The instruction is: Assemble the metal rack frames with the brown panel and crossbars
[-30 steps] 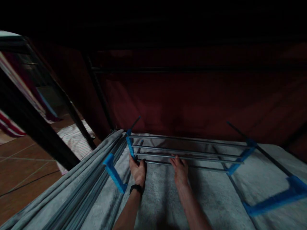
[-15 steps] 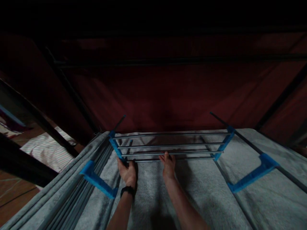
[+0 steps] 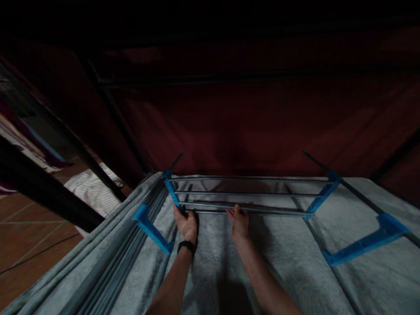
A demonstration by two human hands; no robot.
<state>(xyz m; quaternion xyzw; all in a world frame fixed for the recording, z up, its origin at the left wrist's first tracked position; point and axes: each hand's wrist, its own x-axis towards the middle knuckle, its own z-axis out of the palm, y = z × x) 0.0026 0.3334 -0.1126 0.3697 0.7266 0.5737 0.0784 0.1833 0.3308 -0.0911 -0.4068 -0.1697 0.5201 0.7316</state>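
A frame of several thin metal rods (image 3: 249, 193) spans two blue plastic brackets on a grey blanket. My left hand (image 3: 186, 225), with a black band on the wrist, is closed around the lower end of the left bracket (image 3: 172, 190), where the lowest rods meet it. Some of its fingers are hidden. Farther right, my right hand (image 3: 240, 221) grips a lower metal rod from beneath with its fingertips. That rod's right end lies at the right bracket (image 3: 321, 197); whether it is seated there I cannot tell.
Two more blue brackets, a left one (image 3: 152, 229) and a right one (image 3: 367, 243), stand nearer me on grey tubes. Grey rods (image 3: 114, 253) lie bundled at left on the blanket (image 3: 278, 271). Behind hangs a dark red cloth (image 3: 246, 127). Striped cloth (image 3: 93, 188) lies at left.
The view has swung left, so everything appears farther right. My right hand has raised the held rod slightly, and it now slants across the lowest rod. My left hand keeps its grip.
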